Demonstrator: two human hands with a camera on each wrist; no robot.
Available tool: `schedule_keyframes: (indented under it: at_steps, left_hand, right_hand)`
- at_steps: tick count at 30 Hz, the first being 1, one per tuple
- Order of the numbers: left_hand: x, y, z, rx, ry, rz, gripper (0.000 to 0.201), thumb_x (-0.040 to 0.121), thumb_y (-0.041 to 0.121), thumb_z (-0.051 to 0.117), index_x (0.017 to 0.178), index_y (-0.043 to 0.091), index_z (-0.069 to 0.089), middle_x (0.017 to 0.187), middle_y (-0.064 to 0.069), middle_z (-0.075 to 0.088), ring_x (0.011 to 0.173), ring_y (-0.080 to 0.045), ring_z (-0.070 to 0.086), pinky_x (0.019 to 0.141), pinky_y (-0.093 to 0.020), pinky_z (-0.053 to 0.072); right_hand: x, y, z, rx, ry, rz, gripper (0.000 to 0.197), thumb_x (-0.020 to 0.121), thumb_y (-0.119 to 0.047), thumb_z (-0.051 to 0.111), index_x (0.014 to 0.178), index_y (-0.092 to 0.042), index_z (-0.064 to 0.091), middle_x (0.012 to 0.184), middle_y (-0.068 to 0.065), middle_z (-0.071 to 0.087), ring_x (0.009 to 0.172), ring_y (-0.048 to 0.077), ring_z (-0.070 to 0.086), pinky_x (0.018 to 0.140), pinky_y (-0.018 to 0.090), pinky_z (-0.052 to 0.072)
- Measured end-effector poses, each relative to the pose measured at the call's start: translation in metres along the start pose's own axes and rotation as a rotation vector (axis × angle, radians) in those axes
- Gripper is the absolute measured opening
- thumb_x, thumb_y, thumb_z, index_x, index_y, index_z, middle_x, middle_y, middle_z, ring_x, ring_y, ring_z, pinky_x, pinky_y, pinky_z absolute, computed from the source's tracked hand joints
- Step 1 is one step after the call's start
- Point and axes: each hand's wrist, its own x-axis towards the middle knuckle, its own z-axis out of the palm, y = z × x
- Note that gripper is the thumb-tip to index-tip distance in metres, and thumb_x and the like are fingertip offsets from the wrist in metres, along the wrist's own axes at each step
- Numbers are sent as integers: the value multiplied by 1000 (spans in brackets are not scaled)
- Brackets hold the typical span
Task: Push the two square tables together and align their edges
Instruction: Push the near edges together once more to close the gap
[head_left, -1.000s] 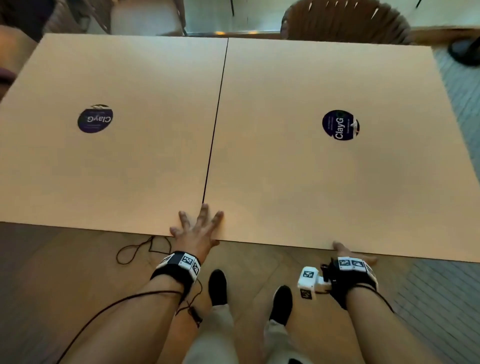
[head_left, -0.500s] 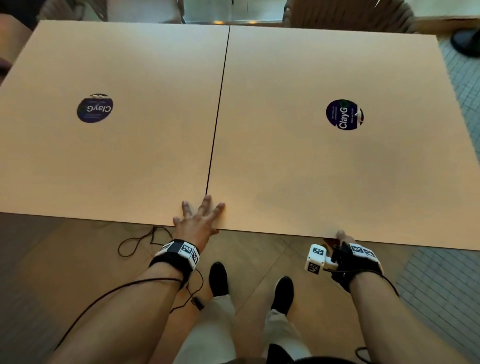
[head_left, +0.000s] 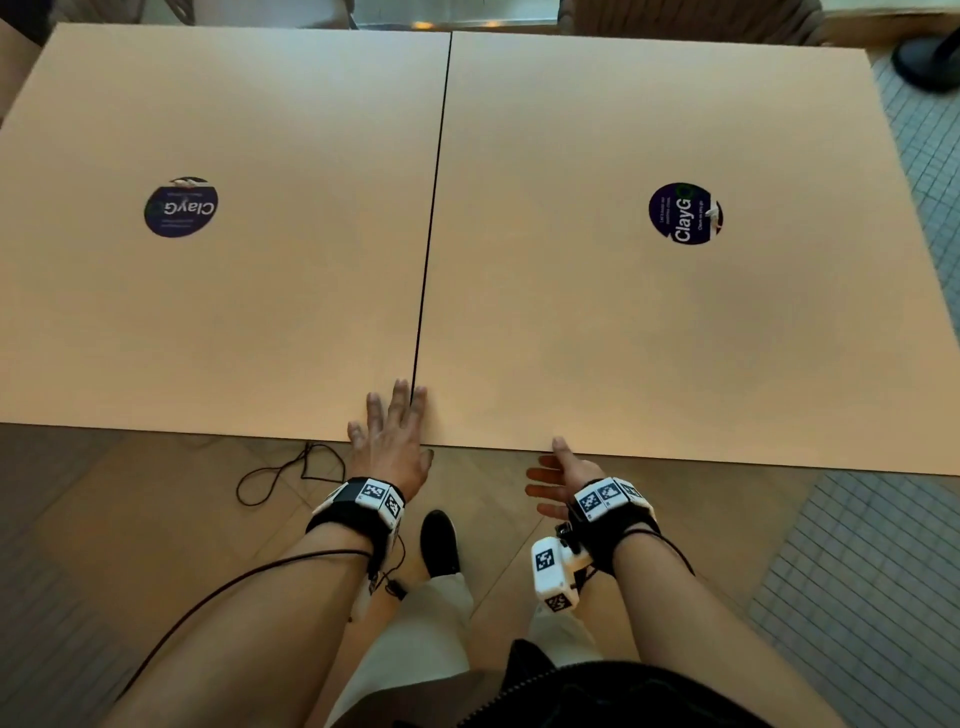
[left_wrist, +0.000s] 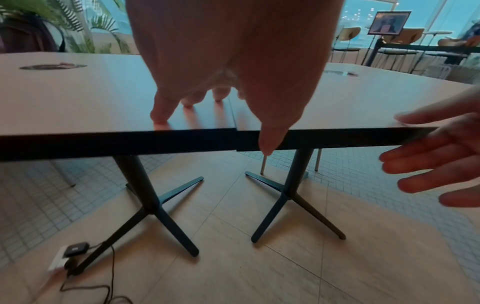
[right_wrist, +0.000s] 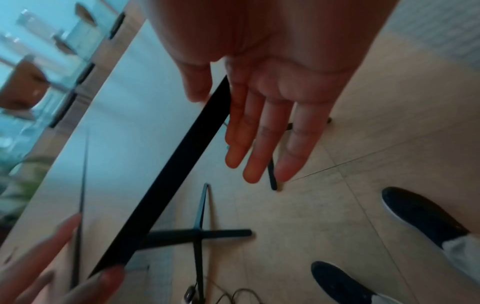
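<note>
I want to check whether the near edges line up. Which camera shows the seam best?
Left wrist: the seam faces it edge-on, revealing a slight step. Head shows it only from above as a dark line; right wrist shows it blurred.

Bare forearms; black wrist straps (head_left: 358, 512) bearing white marker-tagged blocks; thin black cable; pale trousers; apparently black shoes (head_left: 439, 540).

So the right hand (head_left: 563, 480) let go of the right bench's (head_left: 675, 338) near edge and slid left toward the seam; now it's open, thumb tip on top, fingers spread below the edge. Left hand (head_left: 392, 436) shifted a bit, fingers straighter and closer together over the seam.
</note>
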Motion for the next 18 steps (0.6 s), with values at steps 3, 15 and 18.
schedule_keyframes:
  at_steps: [3,15,18]
  left_hand:
    - [-2,-13,11,60,-20,35,96,102,42,49,156,24,-29,160,2,-41,152,-33,-26,125,-60,0]
    - [2,-26,28,78,-23,106,109,97,43,49,145,20,-46,141,2,-64,136,-32,-50,118,-65,-18]
    - [3,-25,31,55,-10,118,107,96,41,48,147,19,-44,145,1,-61,138,-34,-49,117,-66,-20]
  right_hand:
    - [3,3,14,112,-6,-2,38,95,-46,52,105,-9,57,102,11,70,99,34,69,94,53,52]
    - [23,19,68,343,-55,3,52,99,-49,39,121,-3,51,118,16,67,94,31,69,69,46,56]
    - [24,18,67,326,-40,-9,45,100,-47,39,114,-8,54,113,14,68,94,31,69,70,48,57]
